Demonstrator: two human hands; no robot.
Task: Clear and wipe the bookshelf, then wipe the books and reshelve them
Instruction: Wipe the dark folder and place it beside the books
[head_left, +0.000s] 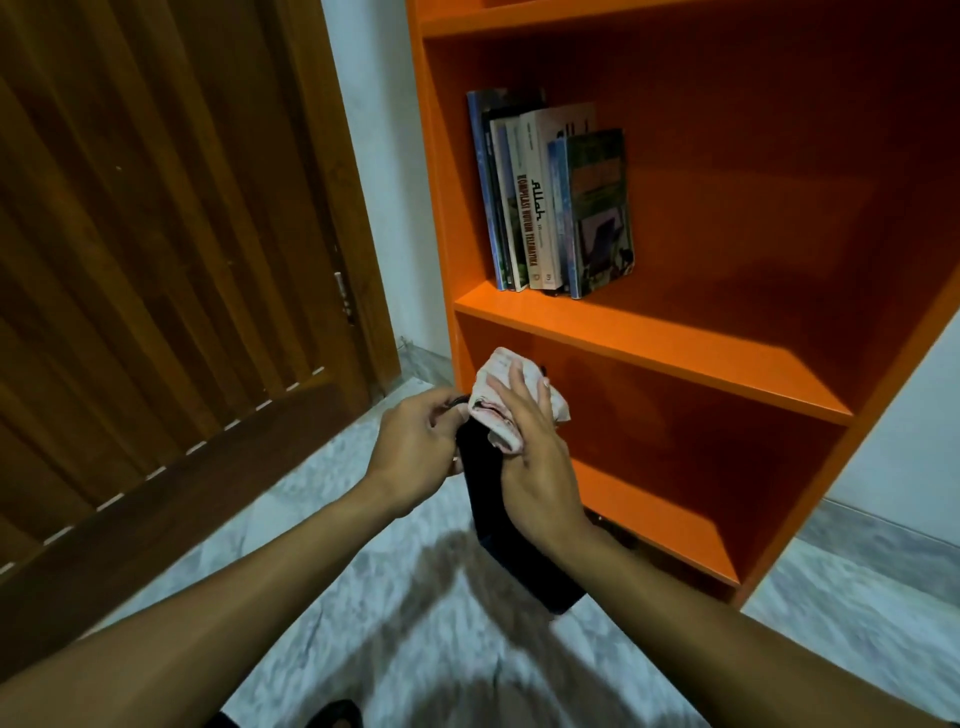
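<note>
An orange bookshelf (649, 338) fills the upper right. Several books (550, 202) stand upright at the left end of its middle shelf. In front of the lower shelf I hold a dark book (485, 488) upright, its lower end running down between my forearms. My left hand (415, 449) grips the book's top left corner. My right hand (530, 457) presses a crumpled white cloth (504, 400) against the book's upper part, fingers curled round the cloth.
A brown wooden door (156, 260) stands at the left, with a white wall strip between it and the shelf. The floor (395, 597) is grey marbled tile. The bottom shelf (660, 514) holds nothing visible. Something dark shows at the bottom edge (332, 714).
</note>
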